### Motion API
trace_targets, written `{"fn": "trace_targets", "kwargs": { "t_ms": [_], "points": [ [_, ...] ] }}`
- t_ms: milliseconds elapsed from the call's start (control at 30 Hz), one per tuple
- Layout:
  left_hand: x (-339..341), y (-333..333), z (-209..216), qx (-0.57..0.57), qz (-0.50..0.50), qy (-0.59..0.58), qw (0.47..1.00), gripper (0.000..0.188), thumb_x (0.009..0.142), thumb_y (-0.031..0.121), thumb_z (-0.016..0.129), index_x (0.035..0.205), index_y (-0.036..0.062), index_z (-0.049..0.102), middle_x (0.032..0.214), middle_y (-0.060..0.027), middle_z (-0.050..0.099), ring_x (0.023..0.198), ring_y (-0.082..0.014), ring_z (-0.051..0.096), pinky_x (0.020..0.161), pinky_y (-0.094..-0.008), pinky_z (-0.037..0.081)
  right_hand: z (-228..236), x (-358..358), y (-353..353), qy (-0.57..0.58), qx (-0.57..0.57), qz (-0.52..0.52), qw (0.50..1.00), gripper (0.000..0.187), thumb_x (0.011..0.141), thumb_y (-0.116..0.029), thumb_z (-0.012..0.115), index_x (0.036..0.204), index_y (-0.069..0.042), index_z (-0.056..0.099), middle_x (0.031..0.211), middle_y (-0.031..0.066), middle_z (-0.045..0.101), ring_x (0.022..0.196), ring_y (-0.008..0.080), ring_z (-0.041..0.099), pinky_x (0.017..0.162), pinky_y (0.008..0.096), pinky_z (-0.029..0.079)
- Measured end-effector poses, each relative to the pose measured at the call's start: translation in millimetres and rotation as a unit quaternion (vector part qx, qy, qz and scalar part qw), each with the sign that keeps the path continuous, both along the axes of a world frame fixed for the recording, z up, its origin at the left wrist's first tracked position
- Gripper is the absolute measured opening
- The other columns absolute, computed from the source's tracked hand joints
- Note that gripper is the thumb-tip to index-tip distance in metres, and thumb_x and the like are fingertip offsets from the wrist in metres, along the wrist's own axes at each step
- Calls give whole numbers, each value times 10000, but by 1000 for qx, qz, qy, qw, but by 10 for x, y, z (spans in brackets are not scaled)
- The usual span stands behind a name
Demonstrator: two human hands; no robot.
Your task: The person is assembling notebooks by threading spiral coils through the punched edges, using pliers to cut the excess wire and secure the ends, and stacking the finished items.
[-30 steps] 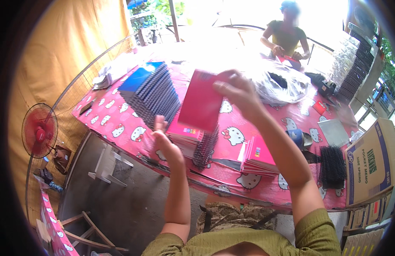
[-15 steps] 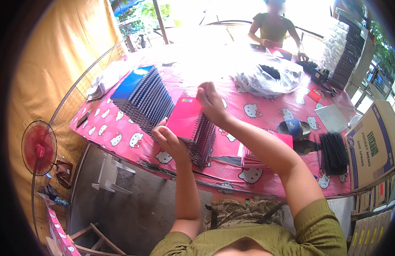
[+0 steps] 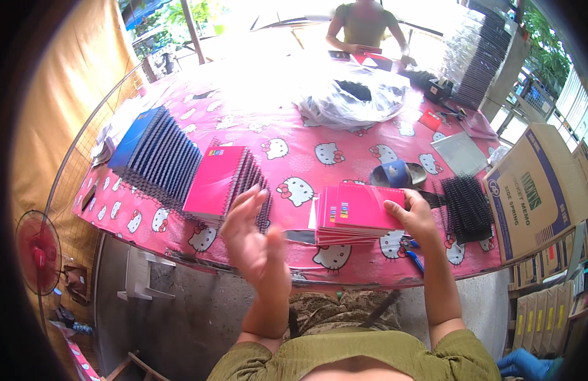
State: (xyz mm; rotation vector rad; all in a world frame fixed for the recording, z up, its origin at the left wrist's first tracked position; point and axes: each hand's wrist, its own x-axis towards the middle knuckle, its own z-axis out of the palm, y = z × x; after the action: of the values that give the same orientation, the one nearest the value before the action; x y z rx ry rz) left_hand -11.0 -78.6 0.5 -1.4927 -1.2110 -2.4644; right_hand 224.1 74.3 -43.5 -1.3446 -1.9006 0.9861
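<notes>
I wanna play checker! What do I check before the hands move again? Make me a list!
1. Left hand empty: ok, fingers spread, nothing in it.
2. Right hand at the top pink book: ok, thumb on it.
3. Fingers under that book: cannot tell, they are partly hidden.
4. Right pile neat: not ok, its books overlap unevenly.
5. Left pink stack standing: ok, beside the blue stack.
6. Blue-handled tool put away: not ok, it lies near the right forearm.
</notes>
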Motion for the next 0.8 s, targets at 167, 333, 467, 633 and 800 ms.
{"fn": "trace_targets", "kwargs": {
  "t_ms": [167, 333, 467, 633, 800],
  "points": [
    [300, 419, -172, -152, -38, -78, 985, 689, 863, 88, 656, 1420, 46, 251, 1394, -174, 388, 1272, -333, 412, 1054, -426, 344, 219, 19, -122, 123, 129, -31, 983, 370, 804, -163, 765, 967, 7, 479, 837, 142, 639, 772, 230, 646, 674, 330, 513],
    [531, 558, -321, -292, 19, 161, 943, 801, 811, 107, 716, 1468, 122, 257, 1475, -263, 197, 1264, -359, 392, 1098, -511, 238, 15, -471, -372, 253, 125, 53, 958, 315, 805, -22, 738, 955, -44, 462, 892, 76, 622, 822, 122, 590, 700, 293, 504],
    [631, 551, -3, -263, 114, 275, 918, 446, 792, 151, 744, 1214, 134, 600, 1228, -148, 546, 1126, -277, 490, 1027, -463, 300, -41, -417, -304, 218, 203, 63, 953, 312, 772, -61, 772, 959, -34, 524, 937, 90, 632, 837, 156, 616, 725, 307, 511],
    [553, 666, 94, -263, 29, 277, 924, 119, 760, 184, 760, 856, 114, 749, 816, 20, 697, 939, -201, 531, 855, -339, 380, 184, 360, 189, 107, 236, 32, 965, 331, 731, -208, 812, 896, 17, 633, 980, 155, 656, 831, 278, 649, 761, 370, 515],
    [593, 741, 51, -254, 10, 261, 931, 140, 744, 212, 776, 863, 141, 757, 792, 28, 673, 853, -182, 504, 822, -329, 381, -514, 1062, 748, -274, 210, -189, 919, 342, 785, -228, 749, 1027, -32, 608, 964, 160, 625, 892, 334, 627, 783, 416, 510]
  ]
}}
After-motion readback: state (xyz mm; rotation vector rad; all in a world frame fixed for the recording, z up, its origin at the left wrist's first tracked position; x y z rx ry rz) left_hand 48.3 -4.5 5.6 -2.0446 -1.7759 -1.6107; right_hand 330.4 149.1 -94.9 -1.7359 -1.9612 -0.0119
